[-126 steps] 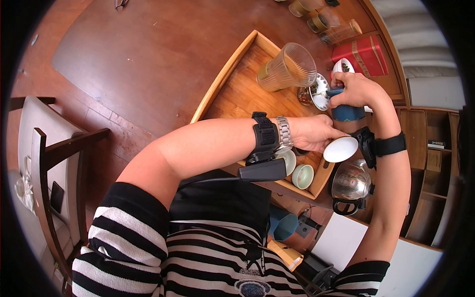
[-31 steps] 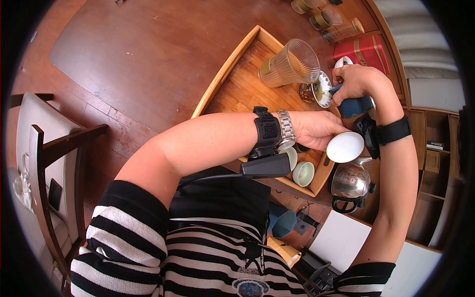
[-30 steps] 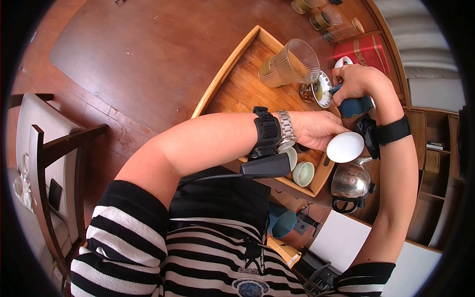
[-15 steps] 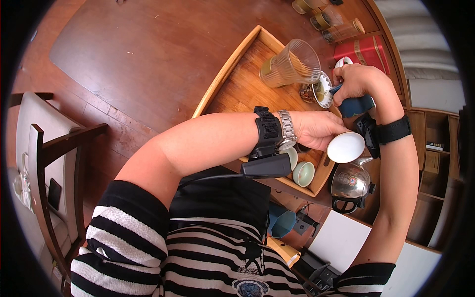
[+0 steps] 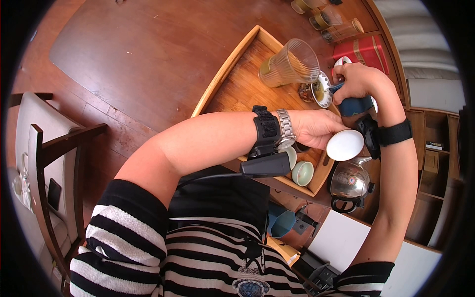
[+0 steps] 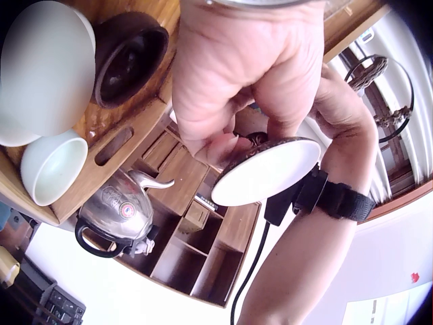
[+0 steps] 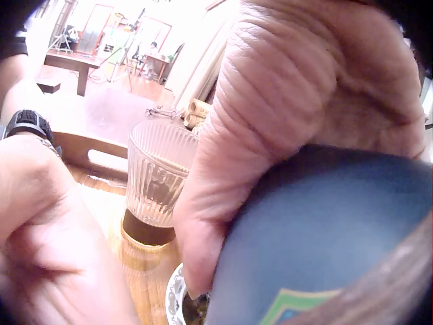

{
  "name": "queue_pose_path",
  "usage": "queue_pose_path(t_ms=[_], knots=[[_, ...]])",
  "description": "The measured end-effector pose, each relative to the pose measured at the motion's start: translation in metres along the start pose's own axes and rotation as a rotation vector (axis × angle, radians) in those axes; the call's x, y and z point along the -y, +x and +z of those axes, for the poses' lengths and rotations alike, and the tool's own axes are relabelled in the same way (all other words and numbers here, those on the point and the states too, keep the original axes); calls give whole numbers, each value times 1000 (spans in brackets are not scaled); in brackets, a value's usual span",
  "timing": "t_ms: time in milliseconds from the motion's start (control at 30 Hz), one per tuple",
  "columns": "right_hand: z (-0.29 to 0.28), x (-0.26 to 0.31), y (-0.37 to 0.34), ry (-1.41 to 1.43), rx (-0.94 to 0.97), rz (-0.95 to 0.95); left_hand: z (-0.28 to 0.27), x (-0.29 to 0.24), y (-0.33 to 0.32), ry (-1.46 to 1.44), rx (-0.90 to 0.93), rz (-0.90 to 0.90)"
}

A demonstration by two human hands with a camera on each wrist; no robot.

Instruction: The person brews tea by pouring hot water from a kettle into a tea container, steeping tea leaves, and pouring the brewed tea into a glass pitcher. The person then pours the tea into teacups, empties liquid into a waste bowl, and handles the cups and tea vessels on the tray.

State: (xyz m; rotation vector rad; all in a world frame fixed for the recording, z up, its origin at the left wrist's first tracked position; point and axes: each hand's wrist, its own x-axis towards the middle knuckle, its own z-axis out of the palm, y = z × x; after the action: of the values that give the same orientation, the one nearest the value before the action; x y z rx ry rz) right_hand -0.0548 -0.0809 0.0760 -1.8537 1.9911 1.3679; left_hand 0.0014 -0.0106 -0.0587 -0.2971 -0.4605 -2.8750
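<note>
Head view. Left hand [image 5: 316, 126] pinches the edge of a white-lined lid [image 5: 345, 145], hollow toward the camera, held past the tray [image 5: 242, 89]'s slotted right wall; presumably aside so the patterned bowl [image 5: 325, 102] keeps its mouth uncovered. Bowl has yellowish liquid in it; sits toward the tray's far right, exact gap to the edge hidden. Right hand [image 5: 358, 81] grips a blue vessel [image 5: 357, 106] just beside it, seemingly to bring it to bear on the bowl. Ribbed glass [image 5: 289, 64] near the far wall, close to the bowl: little room there. Open board from glass to the left wall. Pale green cup [image 5: 302, 174] in the near right corner; kettle [image 5: 352, 179] off the tray, beyond the slotted wall, under the lid.

Left wrist view. Fingers narrow on the lid's dark outer side, probably to steady it by the edge. Dark cup [image 6: 132, 61] inside the slotted wall. Right forearm passes close by the lid, so sideways room looks tight.

Right wrist view. Thumb and palm against the blue vessel; far fingertips hidden. Bowl rim shows just below the thumb; whether they touch, cannot tell. Glass upright between the hands.
</note>
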Motion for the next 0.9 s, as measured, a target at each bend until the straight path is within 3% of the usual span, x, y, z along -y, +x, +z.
queue_pose_path(t_ms=[300, 333, 367, 433, 500, 567, 733, 833, 900], knots=[[30, -34, -20, 407, -279, -239, -3, 1, 2, 32, -33, 27], [43, -40, -26, 520, -381, -280, -3, 1, 2, 46, -63, 37], [53, -44, -29, 522, -383, -280, -5, 1, 3, 47, -64, 35], [74, -51, -29, 715, -594, -272, -7, 2, 6, 74, -108, 89], [95, -57, -28, 758, -620, -272, -7, 2, 7, 106, -146, 105], [118, -55, -30, 1002, -770, -236, -4, 0, 5, 140, -187, 120], [164, -48, -23, 1250, -869, -121, 1, 0, 2, 371, -324, 32], [185, -44, -12, 1090, -1002, -83, -10, 3, 5, 400, -204, 45], [188, -37, -11, 1056, -1036, -63, -8, 1, 3, 420, -217, 4]])
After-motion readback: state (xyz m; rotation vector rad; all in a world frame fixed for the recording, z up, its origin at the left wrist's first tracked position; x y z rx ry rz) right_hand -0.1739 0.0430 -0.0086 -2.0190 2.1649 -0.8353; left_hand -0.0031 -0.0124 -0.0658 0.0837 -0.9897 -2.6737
